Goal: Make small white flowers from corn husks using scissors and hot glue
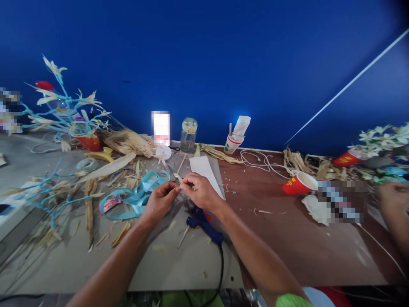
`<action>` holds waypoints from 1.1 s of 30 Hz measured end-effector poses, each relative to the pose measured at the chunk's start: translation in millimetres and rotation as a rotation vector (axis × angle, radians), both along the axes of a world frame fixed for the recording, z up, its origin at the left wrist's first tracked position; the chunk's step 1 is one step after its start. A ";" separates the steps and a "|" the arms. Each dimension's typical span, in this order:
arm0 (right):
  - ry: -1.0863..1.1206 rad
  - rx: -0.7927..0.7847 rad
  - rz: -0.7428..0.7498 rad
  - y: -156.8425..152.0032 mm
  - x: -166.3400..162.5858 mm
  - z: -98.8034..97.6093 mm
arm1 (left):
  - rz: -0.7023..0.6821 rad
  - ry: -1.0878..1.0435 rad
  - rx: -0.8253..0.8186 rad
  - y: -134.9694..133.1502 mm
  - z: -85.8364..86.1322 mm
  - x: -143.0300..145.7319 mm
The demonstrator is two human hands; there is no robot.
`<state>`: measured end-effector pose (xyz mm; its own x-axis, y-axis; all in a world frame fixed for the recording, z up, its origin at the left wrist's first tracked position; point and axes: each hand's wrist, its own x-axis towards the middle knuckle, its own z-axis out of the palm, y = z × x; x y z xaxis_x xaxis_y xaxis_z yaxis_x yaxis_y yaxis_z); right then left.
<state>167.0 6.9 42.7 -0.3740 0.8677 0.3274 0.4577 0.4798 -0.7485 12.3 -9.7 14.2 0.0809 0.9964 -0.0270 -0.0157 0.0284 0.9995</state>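
My left hand (161,199) and my right hand (200,189) meet over the middle of the table. Both are closed in a pinch on a small pale piece (179,181) held between the fingertips; it is too small to name. Just below the hands lies a blue glue gun (204,226) with its black cord running toward me. A coil of light blue ribbon (134,198) lies to the left of my left hand. A white sheet (204,170) lies behind my right hand.
Dried husk strips (89,204) litter the left side. A red pot holds a blue-stemmed flower spray (64,113). A jar (188,135) and a paper cup (232,143) stand at the back, white cables (262,162) beside them. A tipped red cup (298,184) lies right. Another person's hand (393,198) shows at far right.
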 end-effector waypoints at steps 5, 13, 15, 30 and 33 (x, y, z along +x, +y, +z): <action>-0.004 0.011 0.004 0.6 -0.8 -2.7 | 0.019 0.169 0.176 -3.0 0.8 2.2; 0.020 -0.016 -0.069 -1.7 -7.8 -8.7 | 0.054 0.373 0.351 -6.4 0.5 2.9; 0.059 -0.049 -0.082 -1.5 -7.7 -8.5 | 0.093 0.347 0.304 -5.7 0.0 2.4; 0.426 -0.279 -0.070 -0.9 -6.1 -10.6 | 0.113 -0.287 -0.145 -2.7 -4.6 6.5; 0.464 -0.289 -0.070 -0.5 -6.8 -12.0 | 0.121 -0.310 -0.151 -1.0 -6.7 5.4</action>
<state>160.1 6.5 30.7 -0.1855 0.9642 0.1894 0.0720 0.2055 -0.9760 17.6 -10.7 7.6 -0.0096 0.9859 -0.1669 -0.3296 0.1544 0.9314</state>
